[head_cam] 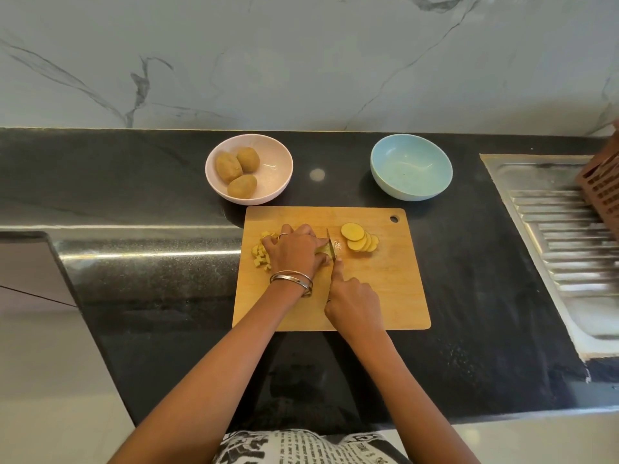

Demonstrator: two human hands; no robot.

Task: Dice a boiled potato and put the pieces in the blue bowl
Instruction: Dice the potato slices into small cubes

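On the wooden cutting board (385,296), my left hand (294,251) presses down on potato slices (322,250) that are mostly hidden under its fingers. My right hand (353,298) grips a knife (331,246), index finger along the spine, blade down just right of the left fingertips. A pile of yellow diced pieces (261,254) lies left of my left hand. A row of round potato slices (360,241) leans to the right of the blade. The blue bowl (411,167) stands empty behind the board at right.
A pink bowl (278,182) holding three whole potatoes (237,172) sits behind the board at left. A steel sink drainboard (562,249) lies at the right, with a brown slotted rack (603,192) over it. The black counter's front edge is near my body.
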